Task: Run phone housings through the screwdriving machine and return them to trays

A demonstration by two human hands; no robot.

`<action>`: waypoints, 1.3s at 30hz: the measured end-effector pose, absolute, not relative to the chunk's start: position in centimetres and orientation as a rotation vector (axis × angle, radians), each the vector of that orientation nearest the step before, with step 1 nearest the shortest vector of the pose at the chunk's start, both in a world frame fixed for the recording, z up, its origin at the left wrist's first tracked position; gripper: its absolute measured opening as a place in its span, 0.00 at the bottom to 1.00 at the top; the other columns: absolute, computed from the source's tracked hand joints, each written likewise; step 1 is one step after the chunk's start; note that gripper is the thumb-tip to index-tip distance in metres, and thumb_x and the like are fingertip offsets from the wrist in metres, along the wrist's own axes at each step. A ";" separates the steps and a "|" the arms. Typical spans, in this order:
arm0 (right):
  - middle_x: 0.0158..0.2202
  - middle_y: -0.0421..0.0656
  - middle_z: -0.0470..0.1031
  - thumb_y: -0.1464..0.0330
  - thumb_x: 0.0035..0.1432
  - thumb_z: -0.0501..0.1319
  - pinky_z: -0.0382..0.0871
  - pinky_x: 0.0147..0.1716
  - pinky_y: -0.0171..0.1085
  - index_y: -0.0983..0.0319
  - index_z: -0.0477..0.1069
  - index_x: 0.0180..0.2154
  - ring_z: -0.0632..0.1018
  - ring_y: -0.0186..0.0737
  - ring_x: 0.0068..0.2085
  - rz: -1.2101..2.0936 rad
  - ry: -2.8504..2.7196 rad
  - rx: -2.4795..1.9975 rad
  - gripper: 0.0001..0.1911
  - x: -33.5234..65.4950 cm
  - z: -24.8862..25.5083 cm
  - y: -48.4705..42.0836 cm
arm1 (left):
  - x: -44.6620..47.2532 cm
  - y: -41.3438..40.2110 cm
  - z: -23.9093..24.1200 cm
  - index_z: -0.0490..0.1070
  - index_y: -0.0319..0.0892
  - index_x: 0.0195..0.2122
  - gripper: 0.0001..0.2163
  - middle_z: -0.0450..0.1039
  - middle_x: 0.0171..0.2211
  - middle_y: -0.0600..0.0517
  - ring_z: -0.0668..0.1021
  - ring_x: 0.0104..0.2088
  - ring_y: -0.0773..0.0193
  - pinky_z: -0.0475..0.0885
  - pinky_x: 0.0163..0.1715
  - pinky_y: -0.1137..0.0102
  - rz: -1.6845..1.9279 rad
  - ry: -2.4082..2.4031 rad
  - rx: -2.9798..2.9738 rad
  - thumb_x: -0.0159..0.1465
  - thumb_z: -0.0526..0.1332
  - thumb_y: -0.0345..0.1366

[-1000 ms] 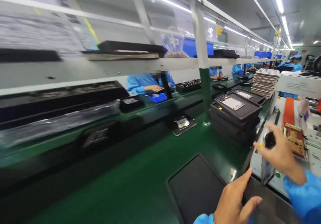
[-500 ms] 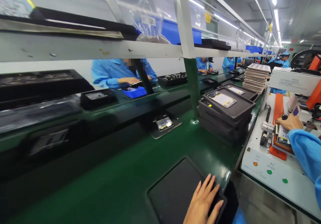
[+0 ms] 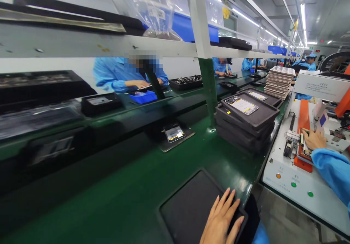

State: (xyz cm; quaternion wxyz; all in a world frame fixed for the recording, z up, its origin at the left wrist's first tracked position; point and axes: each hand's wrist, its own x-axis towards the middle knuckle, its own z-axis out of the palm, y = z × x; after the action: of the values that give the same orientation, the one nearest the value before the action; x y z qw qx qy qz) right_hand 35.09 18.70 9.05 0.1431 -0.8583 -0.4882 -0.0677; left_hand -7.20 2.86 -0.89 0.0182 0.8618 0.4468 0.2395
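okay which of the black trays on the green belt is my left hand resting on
The empty black tray nearest you, at the bottom of the view: your left hand lies flat on its right edge. The stacked trays farther along carry a phone on top and go untouched.

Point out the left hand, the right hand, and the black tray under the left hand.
left hand (image 3: 222, 220): head view, back of the hand.
right hand (image 3: 314, 139): head view, knuckles.
black tray (image 3: 186, 211): head view, bare flat floor.

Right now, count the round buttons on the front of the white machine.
3: an orange button at the left, a green button in the middle, another green button at the right; the sleeve may hide others.
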 end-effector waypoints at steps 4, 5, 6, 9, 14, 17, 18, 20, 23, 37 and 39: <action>0.49 0.56 0.71 0.57 0.62 0.48 0.64 0.49 0.43 0.68 0.69 0.49 0.71 0.49 0.51 -0.260 -1.503 -2.191 0.25 34.4 10.4 13.1 | -7.0 2.7 -0.9 0.68 0.45 0.56 0.18 0.64 0.59 0.45 0.65 0.61 0.49 0.66 0.55 0.48 0.723 1.386 2.608 0.65 0.56 0.40; 0.47 0.53 0.73 0.55 0.61 0.49 0.66 0.47 0.40 0.66 0.70 0.47 0.73 0.46 0.48 -0.313 -1.475 -2.046 0.24 33.9 10.0 11.0 | -6.9 2.7 -0.9 0.69 0.44 0.56 0.18 0.64 0.60 0.44 0.64 0.61 0.48 0.65 0.56 0.47 0.709 1.385 2.592 0.66 0.55 0.41; 0.44 0.51 0.75 0.52 0.60 0.50 0.67 0.44 0.39 0.65 0.71 0.45 0.75 0.44 0.43 -0.340 -1.422 -1.902 0.25 33.3 9.0 8.8 | -6.8 2.7 -0.8 0.69 0.43 0.55 0.18 0.64 0.60 0.44 0.64 0.61 0.48 0.64 0.56 0.46 0.694 1.387 2.579 0.66 0.55 0.41; 0.28 0.46 0.76 0.43 0.50 0.56 0.68 0.32 0.39 0.61 0.75 0.32 0.75 0.43 0.28 -0.044 -1.371 -1.896 0.28 31.9 3.5 2.9 | -6.7 2.7 -0.9 0.69 0.42 0.55 0.18 0.64 0.60 0.43 0.63 0.62 0.48 0.63 0.56 0.45 0.657 1.393 2.559 0.66 0.54 0.41; 0.21 0.47 0.74 0.38 0.47 0.49 0.65 0.30 0.42 0.57 0.67 0.17 0.74 0.48 0.27 0.363 -1.254 -2.239 0.31 32.7 -6.2 -0.3 | -6.9 2.8 -1.6 0.68 0.44 0.56 0.19 0.64 0.60 0.45 0.63 0.62 0.49 0.62 0.58 0.47 0.720 1.388 2.541 0.65 0.56 0.41; 0.22 0.46 0.74 0.40 0.49 0.48 0.65 0.31 0.42 0.57 0.67 0.18 0.74 0.48 0.28 0.373 -1.227 -2.227 0.30 33.6 -8.0 0.0 | -7.0 2.9 -2.0 0.68 0.45 0.56 0.18 0.64 0.60 0.45 0.63 0.62 0.49 0.62 0.58 0.47 0.738 1.387 2.552 0.65 0.56 0.41; 0.22 0.46 0.75 0.40 0.50 0.48 0.65 0.32 0.42 0.57 0.68 0.18 0.75 0.48 0.28 0.381 -1.225 -2.213 0.29 33.8 -8.2 0.1 | -7.0 2.9 -2.0 0.68 0.45 0.56 0.18 0.64 0.60 0.45 0.63 0.62 0.49 0.62 0.58 0.47 0.739 1.387 2.557 0.65 0.56 0.41; 0.21 0.46 0.75 0.42 0.50 0.48 0.65 0.32 0.42 0.56 0.68 0.18 0.75 0.48 0.27 0.381 -1.229 -2.198 0.28 33.9 -8.3 0.1 | -7.1 3.0 -2.0 0.68 0.45 0.56 0.18 0.64 0.60 0.45 0.64 0.61 0.49 0.63 0.57 0.47 0.739 1.388 2.567 0.65 0.56 0.41; 0.22 0.47 0.74 0.42 0.49 0.48 0.64 0.32 0.43 0.56 0.67 0.17 0.74 0.49 0.28 0.326 -1.220 -2.211 0.28 33.7 -8.4 0.1 | -7.1 3.0 -1.9 0.69 0.46 0.56 0.18 0.64 0.60 0.46 0.64 0.61 0.49 0.63 0.57 0.48 0.739 1.388 2.587 0.65 0.56 0.41; 0.22 0.46 0.75 0.49 0.47 0.52 0.66 0.34 0.44 0.56 0.69 0.19 0.75 0.50 0.30 0.274 -1.111 -2.208 0.21 33.1 -8.5 0.4 | -6.9 2.9 -1.5 0.69 0.44 0.55 0.18 0.65 0.59 0.46 0.66 0.60 0.49 0.66 0.55 0.46 0.689 1.425 2.661 0.67 0.53 0.43; 0.22 0.46 0.76 0.49 0.46 0.53 0.67 0.32 0.43 0.57 0.71 0.19 0.76 0.48 0.29 0.293 -1.121 -2.187 0.20 33.1 -8.2 0.2 | -7.0 3.0 -1.8 0.69 0.44 0.55 0.18 0.64 0.59 0.46 0.65 0.61 0.48 0.65 0.55 0.45 0.709 1.401 2.631 0.67 0.53 0.42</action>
State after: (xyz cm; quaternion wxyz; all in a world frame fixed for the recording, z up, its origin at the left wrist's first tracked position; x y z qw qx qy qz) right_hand 33.14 0.24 -8.21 0.3274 -0.8350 -0.4279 0.1119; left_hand -6.97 2.99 -1.78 0.0388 0.8581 0.4570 0.2311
